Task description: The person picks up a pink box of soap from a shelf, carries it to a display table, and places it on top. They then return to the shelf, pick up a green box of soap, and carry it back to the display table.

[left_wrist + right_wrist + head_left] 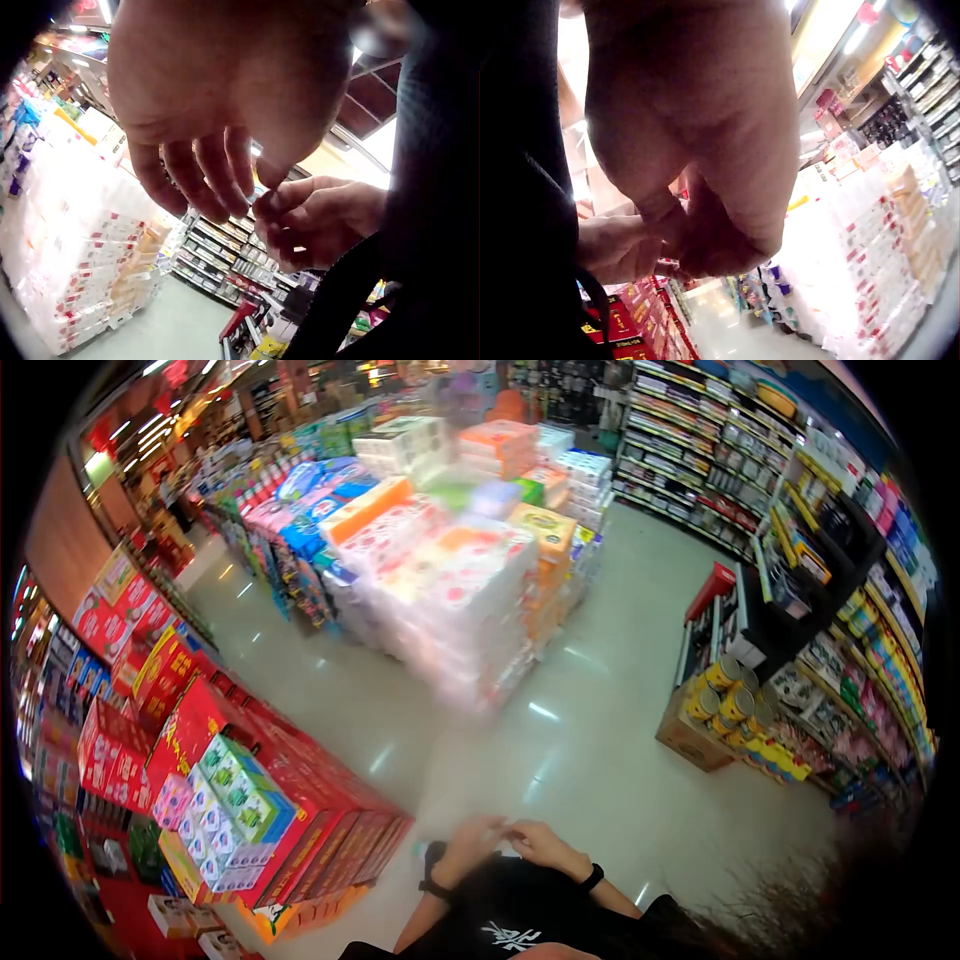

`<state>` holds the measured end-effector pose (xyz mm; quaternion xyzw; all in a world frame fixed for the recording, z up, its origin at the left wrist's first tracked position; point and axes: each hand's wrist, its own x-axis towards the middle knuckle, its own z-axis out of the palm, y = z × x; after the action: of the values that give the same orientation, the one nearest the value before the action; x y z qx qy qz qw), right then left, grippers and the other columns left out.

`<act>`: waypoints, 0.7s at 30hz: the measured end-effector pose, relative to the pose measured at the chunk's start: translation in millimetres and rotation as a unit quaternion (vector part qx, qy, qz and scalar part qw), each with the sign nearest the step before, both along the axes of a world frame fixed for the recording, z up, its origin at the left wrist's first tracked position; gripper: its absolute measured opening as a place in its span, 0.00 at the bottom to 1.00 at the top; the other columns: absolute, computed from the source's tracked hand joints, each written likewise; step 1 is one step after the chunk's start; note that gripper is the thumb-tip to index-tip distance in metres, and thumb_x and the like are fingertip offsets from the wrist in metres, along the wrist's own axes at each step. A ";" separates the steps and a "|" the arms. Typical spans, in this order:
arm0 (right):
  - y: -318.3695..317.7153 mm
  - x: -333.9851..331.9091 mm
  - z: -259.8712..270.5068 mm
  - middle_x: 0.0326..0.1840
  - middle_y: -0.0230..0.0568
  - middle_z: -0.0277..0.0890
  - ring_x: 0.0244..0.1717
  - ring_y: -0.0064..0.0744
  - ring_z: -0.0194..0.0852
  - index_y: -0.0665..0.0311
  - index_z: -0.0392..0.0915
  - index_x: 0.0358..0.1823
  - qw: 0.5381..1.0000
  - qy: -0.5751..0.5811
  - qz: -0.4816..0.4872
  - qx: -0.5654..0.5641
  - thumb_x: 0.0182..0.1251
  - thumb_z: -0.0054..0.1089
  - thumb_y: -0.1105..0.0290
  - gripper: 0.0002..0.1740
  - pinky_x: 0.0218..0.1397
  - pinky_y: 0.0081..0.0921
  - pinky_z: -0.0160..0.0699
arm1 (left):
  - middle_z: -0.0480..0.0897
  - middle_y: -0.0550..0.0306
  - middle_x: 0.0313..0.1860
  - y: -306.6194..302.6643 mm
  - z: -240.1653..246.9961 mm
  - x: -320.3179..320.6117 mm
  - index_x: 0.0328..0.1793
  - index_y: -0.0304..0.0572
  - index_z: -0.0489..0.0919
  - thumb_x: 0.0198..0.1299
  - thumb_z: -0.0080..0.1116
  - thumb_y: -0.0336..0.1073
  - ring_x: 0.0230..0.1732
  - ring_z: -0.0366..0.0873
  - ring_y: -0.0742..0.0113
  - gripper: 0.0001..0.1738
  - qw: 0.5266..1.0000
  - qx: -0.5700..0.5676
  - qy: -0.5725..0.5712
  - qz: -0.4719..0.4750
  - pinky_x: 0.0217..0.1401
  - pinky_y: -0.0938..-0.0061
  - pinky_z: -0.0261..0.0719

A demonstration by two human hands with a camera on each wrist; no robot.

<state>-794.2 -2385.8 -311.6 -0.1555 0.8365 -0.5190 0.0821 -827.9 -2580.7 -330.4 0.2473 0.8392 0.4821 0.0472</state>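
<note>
In the head view the left hand (474, 848) and right hand (546, 846) meet in front of the black shirt (530, 905), a dark band on each wrist. Seen from the left wrist, the left hand (225, 90) has its fingers loosely bent, and its thumb touches the fingertips of the right hand (326, 214). The right wrist view has the right hand (697, 112) with fingers curled inward, touching the left hand (615, 244) by the fingertips. No object shows in either hand; the spot between the fingertips is partly hidden.
A tall stack of wrapped paper packs (460, 590) stands ahead on the shiny floor (590, 690). Red cartons (330, 810) topped by tissue packs (225, 810) are at the near left. Yellow cans (735, 705) and shelves (690, 435) line the right.
</note>
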 end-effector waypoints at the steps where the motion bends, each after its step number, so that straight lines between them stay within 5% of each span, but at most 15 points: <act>1: 9.8 2.4 6.2 0.42 0.53 0.82 0.45 0.52 0.81 0.65 0.80 0.52 1.000 0.001 -0.009 -0.014 0.67 0.57 0.71 0.14 0.50 0.40 0.80 | 0.85 0.47 0.45 9.5 -2.8 0.6 0.52 0.38 0.83 0.63 0.63 0.33 0.46 0.84 0.52 0.13 0.999 0.008 -0.038 -0.026 0.51 0.65 0.81; 5: 46.9 17.0 -11.2 0.44 0.55 0.81 0.45 0.54 0.81 0.66 0.78 0.54 1.000 -0.022 -0.007 0.007 0.67 0.58 0.68 0.17 0.50 0.42 0.80 | 0.85 0.46 0.47 45.1 -4.1 -6.1 0.55 0.41 0.82 0.65 0.61 0.34 0.50 0.82 0.48 0.14 0.986 -0.032 -0.087 -0.141 0.55 0.62 0.80; 10: 72.3 44.4 -43.4 0.45 0.58 0.80 0.46 0.58 0.79 0.68 0.77 0.53 0.991 -0.014 -0.131 0.027 0.67 0.58 0.67 0.17 0.50 0.45 0.79 | 0.83 0.43 0.50 100.4 4.2 -21.7 0.59 0.41 0.79 0.63 0.59 0.34 0.51 0.81 0.43 0.18 0.952 -0.100 -0.085 -0.275 0.57 0.58 0.78; 13: 93.4 60.3 -48.6 0.46 0.60 0.79 0.47 0.60 0.78 0.70 0.75 0.54 0.978 -0.013 -0.209 0.023 0.67 0.58 0.66 0.18 0.50 0.46 0.78 | 0.83 0.42 0.49 135.1 -30.3 -34.7 0.58 0.39 0.80 0.62 0.58 0.33 0.50 0.80 0.42 0.18 0.940 -0.069 -0.049 -0.331 0.56 0.58 0.78; 21: 172.1 107.0 -55.5 0.46 0.58 0.79 0.45 0.55 0.80 0.67 0.74 0.57 0.917 -0.024 -0.398 -0.014 0.70 0.59 0.65 0.19 0.49 0.41 0.80 | 0.83 0.40 0.47 291.1 -40.0 -46.9 0.57 0.37 0.81 0.61 0.58 0.34 0.49 0.81 0.41 0.19 0.820 -0.066 -0.003 -0.569 0.55 0.58 0.79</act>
<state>-687.2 -2213.8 -367.1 0.2021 0.8199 -0.5235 -0.1135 -874.8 -2289.6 -370.4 0.6757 0.5790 0.3138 0.3313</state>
